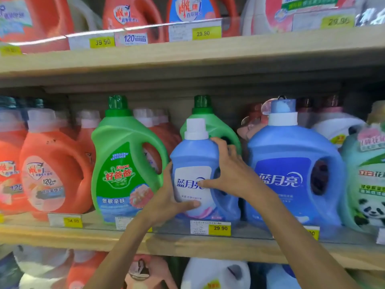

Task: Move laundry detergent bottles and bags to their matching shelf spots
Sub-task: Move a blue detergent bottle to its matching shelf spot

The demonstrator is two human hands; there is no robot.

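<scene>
Gripping one small blue bottle (193,151) with both hands, you face a detergent aisle where two wooden boards cross the view: the upper shelf (208,57) toward 12 o'clock and the middle shelf (52,234) toward 6 o'clock.

Largest on the middle shelf is one large blue jug (291,178). It is upright at 3 o'clock of the small bottle, just beside it, and bears the same white brand lettering.

Two green jugs come next. The front green jug (123,161) is at 9 o'clock of the small bottle. The rear green jug (210,124) is behind it at 12 o'clock, mostly hidden.

Two orange jugs (54,172) fill the front row at the far 9 o'clock edge; those behind are too blurred to count. One mint panda jug (366,184) is cut off at the far 3 o'clock edge.

The small blue bottle is upright at centre, white cap up, its base at the middle shelf's front lip. Whether it rests on the board cannot be told.

Your left hand (166,197) clasps its lower 8 o'clock side, thumb across the bottom of the label. Your right hand (227,172) wraps its 3 o'clock side, thumb pressed on the label.

Smallest are the yellow price tags (102,41), three readable on the upper shelf. One 29.90 tag (219,228) sits at 6 o'clock beneath the held bottle.
</scene>
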